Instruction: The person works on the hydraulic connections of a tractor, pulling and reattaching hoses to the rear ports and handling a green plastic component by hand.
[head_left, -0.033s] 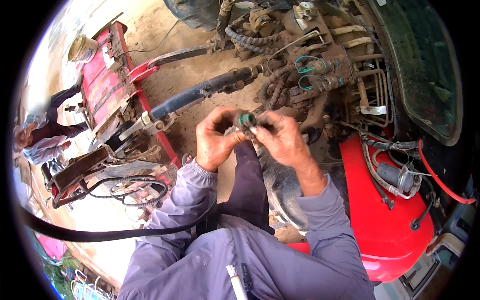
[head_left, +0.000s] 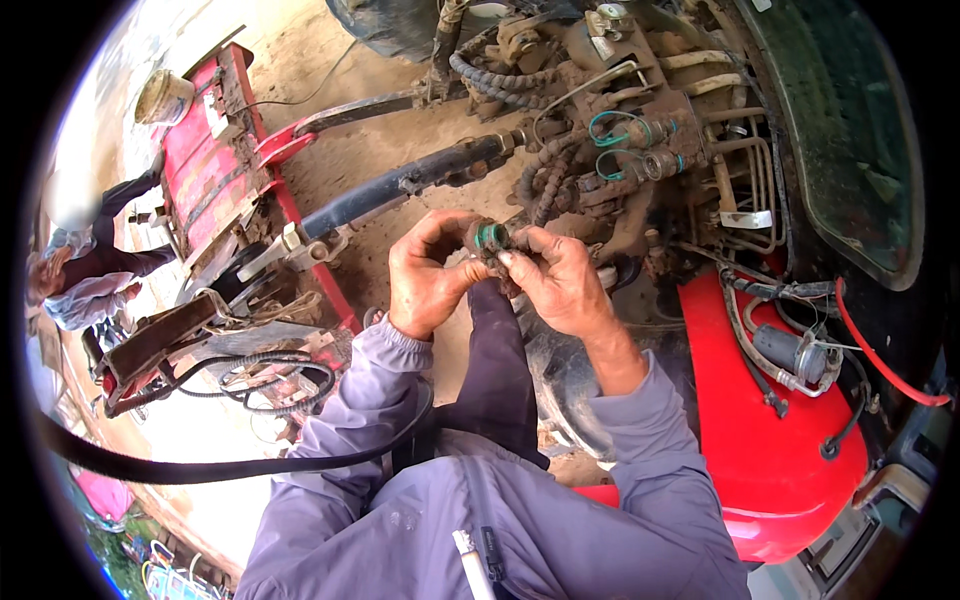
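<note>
In front of my body, both hands hold a small dirt-caked fitting with a green ring (head_left: 490, 237); it looks like a hydraulic coupling cap, but its exact kind is unclear. My left hand (head_left: 430, 275) grips it from the left with curled fingers and thumb. From the other side, my right hand (head_left: 565, 280) pinches its muddy edge between thumb and fingers. Beyond the hands, two hydraulic couplers (head_left: 655, 165) with teal loops sit on the dirty rear of a tractor. A black hose (head_left: 200, 468) crosses my left forearm.
A dark cylinder link (head_left: 400, 195) runs from the tractor to a red implement (head_left: 215, 150) bearing a bucket (head_left: 165, 97). Coiled hoses (head_left: 280, 380) lie at left. A red fender (head_left: 770, 430) stands at right. Another person (head_left: 90, 270) is at far left.
The fitting has turned slightly in my fingers, so more of its green ring shows. Both hands have shifted a little to the left.
</note>
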